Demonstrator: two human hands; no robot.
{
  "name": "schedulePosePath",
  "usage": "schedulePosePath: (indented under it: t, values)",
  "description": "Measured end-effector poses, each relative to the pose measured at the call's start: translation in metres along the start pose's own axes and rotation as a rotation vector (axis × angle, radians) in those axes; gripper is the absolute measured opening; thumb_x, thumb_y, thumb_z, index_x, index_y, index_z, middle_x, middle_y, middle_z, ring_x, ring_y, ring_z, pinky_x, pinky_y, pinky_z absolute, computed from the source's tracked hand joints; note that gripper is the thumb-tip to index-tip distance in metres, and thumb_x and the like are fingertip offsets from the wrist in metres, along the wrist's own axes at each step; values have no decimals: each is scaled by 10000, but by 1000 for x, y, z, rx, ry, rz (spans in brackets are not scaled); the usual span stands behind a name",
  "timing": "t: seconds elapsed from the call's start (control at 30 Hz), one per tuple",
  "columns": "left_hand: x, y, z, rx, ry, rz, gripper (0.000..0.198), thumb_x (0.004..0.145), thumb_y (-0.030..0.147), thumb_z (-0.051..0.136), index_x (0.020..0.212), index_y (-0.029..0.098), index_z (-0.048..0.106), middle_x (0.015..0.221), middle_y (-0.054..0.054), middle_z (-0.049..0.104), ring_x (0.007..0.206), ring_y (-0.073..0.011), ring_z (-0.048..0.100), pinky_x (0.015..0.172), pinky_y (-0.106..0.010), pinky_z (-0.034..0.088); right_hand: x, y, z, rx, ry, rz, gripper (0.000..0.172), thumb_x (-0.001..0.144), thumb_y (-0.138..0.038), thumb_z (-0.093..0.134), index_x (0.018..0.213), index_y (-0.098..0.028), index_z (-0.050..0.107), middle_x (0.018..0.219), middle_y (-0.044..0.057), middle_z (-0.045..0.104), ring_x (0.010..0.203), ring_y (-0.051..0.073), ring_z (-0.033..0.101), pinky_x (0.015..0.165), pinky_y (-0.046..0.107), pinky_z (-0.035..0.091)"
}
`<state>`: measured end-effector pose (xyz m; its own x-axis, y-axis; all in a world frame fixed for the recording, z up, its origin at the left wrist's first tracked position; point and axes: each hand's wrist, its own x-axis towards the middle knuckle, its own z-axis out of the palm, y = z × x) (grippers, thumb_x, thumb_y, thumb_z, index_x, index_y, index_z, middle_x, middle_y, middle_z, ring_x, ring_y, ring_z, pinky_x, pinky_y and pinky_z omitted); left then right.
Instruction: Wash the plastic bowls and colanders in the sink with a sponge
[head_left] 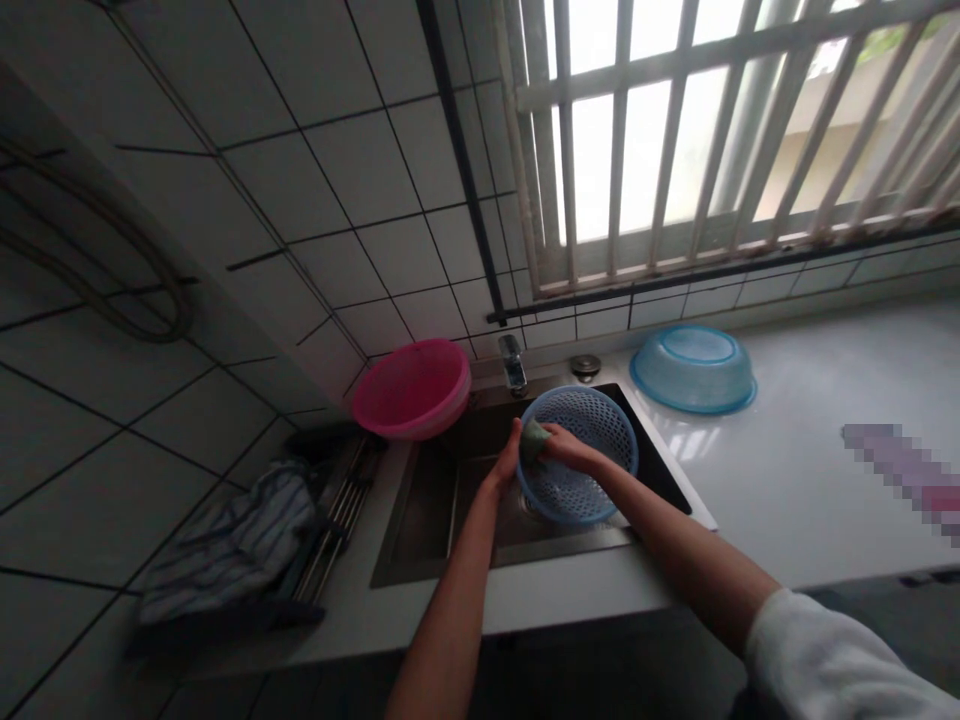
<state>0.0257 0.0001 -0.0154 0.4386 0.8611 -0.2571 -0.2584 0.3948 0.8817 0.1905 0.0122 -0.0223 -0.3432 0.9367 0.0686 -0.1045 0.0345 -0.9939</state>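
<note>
A light blue plastic colander (pixel 622 440) with a perforated wall is held tilted over the steel sink (pixel 427 510), its open side facing me. My left hand (pixel 508 462) grips the colander's left rim from outside, fingers partly hidden by the rim. My right hand (pixel 568 448) reaches inside the colander and is closed on a crumpled green cloth (pixel 534 441), pressed to the inner wall near the left rim. Just behind the colander stands the metal faucet (pixel 513 362). No running water is visible.
A pink basin (pixel 412 390) leans at the sink's back left corner. An upside-down blue basin (pixel 694 370) rests on the white counter (pixel 795 480) to the right. A round metal drain strainer (pixel 585 366) sits behind the sink. At left are a metal rack (pixel 341 515) and a striped cloth (pixel 240 545).
</note>
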Motion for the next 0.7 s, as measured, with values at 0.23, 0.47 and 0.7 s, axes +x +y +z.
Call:
schedulePosePath:
  t: [0.23, 0.47, 0.7]
  values:
    - [-6, 4, 18, -28, -110, 80, 748, 999, 735, 391, 1462, 194, 620, 1375, -133, 709, 1371, -334, 588, 1218, -505, 380, 8, -11, -16, 142, 296, 29, 206, 738, -362, 573, 845, -191, 616, 797, 25, 645, 689, 151, 520, 622, 238, 434]
    - [-6, 7, 2, -11, 101, 103, 776, 986, 769, 360, 1482, 219, 592, 1502, -119, 620, 1444, -305, 526, 1240, -466, 356, -10, 0, 3, -239, -649, 113, 153, 683, -226, 613, 787, -154, 699, 684, -20, 606, 641, 123, 513, 613, 223, 415]
    - [-3, 5, 6, -23, 42, 39, 742, 986, 744, 421, 1453, 203, 621, 1398, -136, 693, 1351, -331, 608, 1177, -481, 434, -2, -3, -1, -97, -230, -20, 227, 723, -323, 638, 872, -159, 693, 812, 18, 668, 682, 139, 545, 632, 237, 439]
